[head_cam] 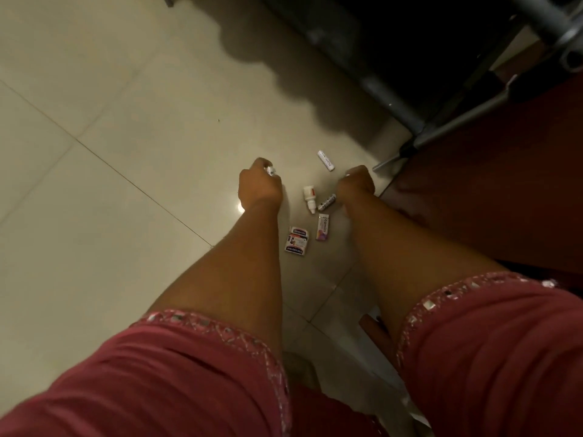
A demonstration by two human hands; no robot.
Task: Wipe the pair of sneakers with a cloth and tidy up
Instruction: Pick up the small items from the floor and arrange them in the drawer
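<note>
Standing over the tiled floor (110, 190), the person reaches down with both arms toward a scatter of small items. The left hand (259, 186) is curled round a small shiny thing (270, 170), of which only a tip shows past the knuckles; what it is cannot be told. The right hand (356, 184) is also curled, with a sliver of something white at its fingertips, but whether it holds that or merely touches it cannot be told.

Between the two hands lie a white tube (326, 160), a small white dropper bottle (309, 198), a dark little tube (327, 202) just beside the bottle, a small purple-and-white box (323, 231) and a red-and-white plaster box (297, 240). They lie loose and at odd angles, which reads as spilled rather than set down; both hands working at once suggests gathering them up, the tidying half of the task.

Neither the sneakers nor the cloth is in view, so the state of the wiping cannot be judged from here.

A grey metal frame (419, 121) stands at the upper right, its foot near the right hand, beside a dark red mass whose nature is unclear. Pink sleeves (195, 373) with a beaded hem cover the upper arms. The light is poor, and a small piece could be missed near the frame's shadow.
</note>
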